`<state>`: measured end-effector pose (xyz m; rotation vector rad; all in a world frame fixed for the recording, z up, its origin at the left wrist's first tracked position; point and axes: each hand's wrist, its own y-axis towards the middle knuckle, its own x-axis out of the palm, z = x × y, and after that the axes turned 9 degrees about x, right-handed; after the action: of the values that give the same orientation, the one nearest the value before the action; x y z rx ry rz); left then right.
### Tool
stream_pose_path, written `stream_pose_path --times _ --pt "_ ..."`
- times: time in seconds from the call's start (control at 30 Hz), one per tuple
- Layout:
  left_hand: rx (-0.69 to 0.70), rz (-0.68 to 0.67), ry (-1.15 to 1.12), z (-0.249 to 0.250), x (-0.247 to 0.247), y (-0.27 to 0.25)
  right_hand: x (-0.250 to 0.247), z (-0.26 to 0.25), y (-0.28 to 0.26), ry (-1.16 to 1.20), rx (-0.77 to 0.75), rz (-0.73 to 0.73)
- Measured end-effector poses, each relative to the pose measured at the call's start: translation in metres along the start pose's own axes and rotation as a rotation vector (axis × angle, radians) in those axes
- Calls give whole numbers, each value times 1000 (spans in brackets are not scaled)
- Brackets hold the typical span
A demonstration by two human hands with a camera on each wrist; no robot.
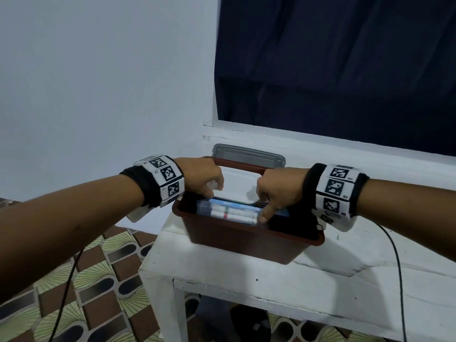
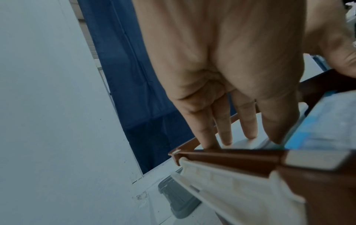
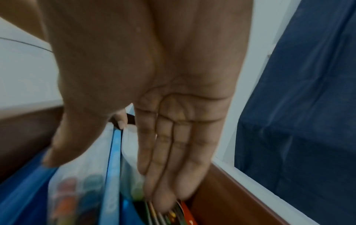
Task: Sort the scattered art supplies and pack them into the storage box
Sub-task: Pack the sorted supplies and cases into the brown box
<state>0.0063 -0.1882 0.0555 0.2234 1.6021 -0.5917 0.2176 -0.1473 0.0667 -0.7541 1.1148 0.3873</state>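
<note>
The brown plastic storage box [image 1: 246, 245] sits open on the white counter [image 1: 296, 280], its near edge close to the counter's front corner. Packed inside, a row of white markers [image 1: 232, 214] lies flat along the near side, and behind them a blue packet [image 1: 237, 205] stands on edge. In the right wrist view a clear bag of coloured pieces [image 3: 77, 190] stands beside that blue packet [image 3: 113, 167], with flat colourful packs [image 3: 173, 216] against the far wall.

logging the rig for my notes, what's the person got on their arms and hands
Bare forearms and hands, no sleeves or gloves. Left wrist band and right wrist band: black cuffs wrapped in white panels printed with black square markers. A thin black cable trails from the right one.
</note>
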Motion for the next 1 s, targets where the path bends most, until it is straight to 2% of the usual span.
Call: stream_pose_path --times 0.07,0.17,0.37,0.5,0.57,0.7,0.8,1.0 --pt "5 9 -42 -3 1 0 -4 0 -8 108 -54 15" --pt "7 -12 -83 -6 1 -1 -2 -3 -17 342 -109 -215" --pt "10 -96 -98 2 0 -2 -1 -4 -7 348 -75 -343" --pt "35 -113 -14 6 7 0 13 -18 1 73 -104 -322" --pt "37 -116 12 5 7 0 16 -22 4 25 -133 -292" --pt "33 -81 10 1 5 -2 19 -22 6 77 -144 -285" --pt "24 -62 -15 -1 5 -1 14 -18 5 217 -101 -287" --pt "5 -22 -49 -4 6 1 15 -14 0 343 -114 -202"
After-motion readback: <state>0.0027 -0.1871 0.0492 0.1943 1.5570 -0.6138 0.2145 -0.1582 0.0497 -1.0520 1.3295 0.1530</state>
